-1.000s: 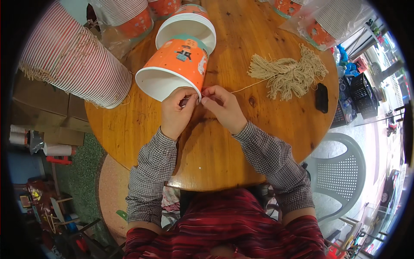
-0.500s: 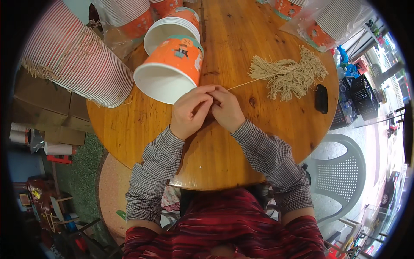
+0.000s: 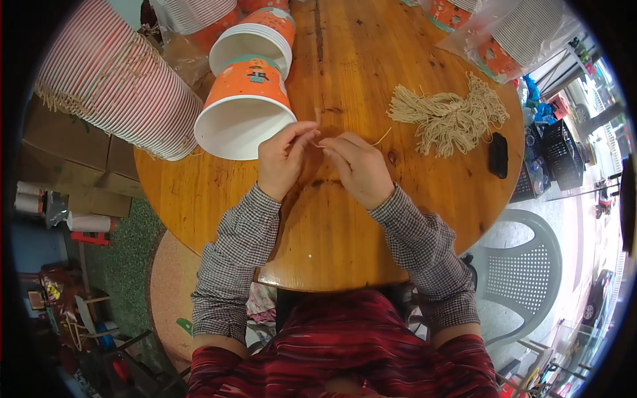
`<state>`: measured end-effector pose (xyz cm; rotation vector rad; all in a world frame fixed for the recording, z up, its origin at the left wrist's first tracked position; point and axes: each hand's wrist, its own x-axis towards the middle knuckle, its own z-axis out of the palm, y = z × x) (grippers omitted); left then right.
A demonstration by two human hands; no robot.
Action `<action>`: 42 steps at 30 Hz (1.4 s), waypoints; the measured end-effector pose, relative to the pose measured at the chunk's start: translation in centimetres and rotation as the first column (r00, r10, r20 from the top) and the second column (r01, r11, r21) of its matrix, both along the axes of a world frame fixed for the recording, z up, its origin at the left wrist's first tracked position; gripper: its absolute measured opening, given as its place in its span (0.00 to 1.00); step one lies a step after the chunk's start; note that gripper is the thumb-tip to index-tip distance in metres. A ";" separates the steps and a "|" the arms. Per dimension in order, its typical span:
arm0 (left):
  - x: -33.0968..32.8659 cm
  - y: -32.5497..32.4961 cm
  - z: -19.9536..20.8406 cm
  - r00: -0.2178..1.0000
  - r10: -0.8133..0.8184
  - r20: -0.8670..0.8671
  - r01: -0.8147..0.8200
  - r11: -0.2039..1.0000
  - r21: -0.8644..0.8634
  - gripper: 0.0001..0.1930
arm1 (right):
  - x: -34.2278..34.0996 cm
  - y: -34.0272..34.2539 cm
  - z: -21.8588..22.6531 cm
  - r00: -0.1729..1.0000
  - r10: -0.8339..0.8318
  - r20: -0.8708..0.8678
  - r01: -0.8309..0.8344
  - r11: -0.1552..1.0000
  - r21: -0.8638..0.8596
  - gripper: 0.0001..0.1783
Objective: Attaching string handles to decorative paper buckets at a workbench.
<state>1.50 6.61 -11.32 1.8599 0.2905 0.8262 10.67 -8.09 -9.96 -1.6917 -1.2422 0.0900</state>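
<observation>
My left hand [image 3: 279,162] and my right hand [image 3: 363,169] are a little apart over the table, each with fingers pinched on a thin beige string [image 3: 383,137]. A short stretch of it spans the gap, and its loose end sticks out past my right hand. Just beyond my left hand an orange paper bucket [image 3: 245,86] lies on its side, white mouth toward me. My left fingers are close to its rim; whether they touch it I cannot tell. Right of my hands lies a bundle of beige strings [image 3: 451,116].
More nested paper buckets [image 3: 255,43] lie behind the near one. A tall leaning stack of buckets [image 3: 123,86], strings hanging on it, stands at the left. Bagged buckets [image 3: 511,46] sit at the far right. A small black object [image 3: 497,156] and a grey plastic chair [image 3: 524,272] are on the right.
My hands have drawn apart, the right one moving right, with string between them. The string's tail no longer reaches the bundle. The near bucket has shifted slightly left.
</observation>
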 end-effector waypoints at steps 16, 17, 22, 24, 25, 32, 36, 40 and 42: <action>-0.7 -0.5 -0.1 0.959 -0.263 -0.110 0.211 0.915 -0.343 0.06 | 1.8 0.3 -0.2 0.942 -0.186 -0.280 0.228 0.966 0.124 0.07; -0.6 -0.4 -0.2 0.963 -0.264 -0.048 0.222 0.886 -0.408 0.06 | 2.0 0.1 -0.2 0.936 -0.193 -0.295 0.245 0.958 0.151 0.08; -0.6 -0.1 -0.2 0.971 -0.232 0.049 0.225 0.835 -0.502 0.07 | 1.1 -0.3 0.0 0.911 -0.070 -0.406 0.023 0.993 -0.119 0.10; -0.5 -0.2 -0.1 0.972 -0.222 0.075 0.229 0.835 -0.500 0.07 | 0.8 -0.2 -0.1 0.867 -0.080 -0.491 -0.038 0.973 -0.227 0.12; -0.5 -0.3 0.0 0.972 -0.226 0.066 0.229 0.836 -0.499 0.07 | 0.8 -0.2 -0.5 0.867 -0.081 -0.491 -0.038 0.973 -0.227 0.12; -0.9 -0.1 -0.4 0.988 -0.151 -0.035 0.142 0.973 -0.183 0.07 | 0.8 -0.3 0.2 0.737 -0.059 -0.674 0.076 0.997 -0.005 0.07; -0.9 -0.1 0.1 0.991 -0.119 -0.060 0.120 0.993 0.019 0.07 | 0.9 -0.7 0.7 0.710 -0.074 -0.700 0.151 0.987 0.049 0.06; -1.0 0.1 0.1 0.990 -0.107 -0.089 0.107 0.994 -0.005 0.07 | 1.0 -0.6 0.1 0.788 -0.087 -0.609 0.221 0.964 0.148 0.07; -1.0 0.1 0.2 0.986 -0.111 -0.127 0.109 0.994 -0.024 0.07 | 1.0 -0.8 0.2 0.841 -0.137 -0.524 0.212 0.973 0.086 0.06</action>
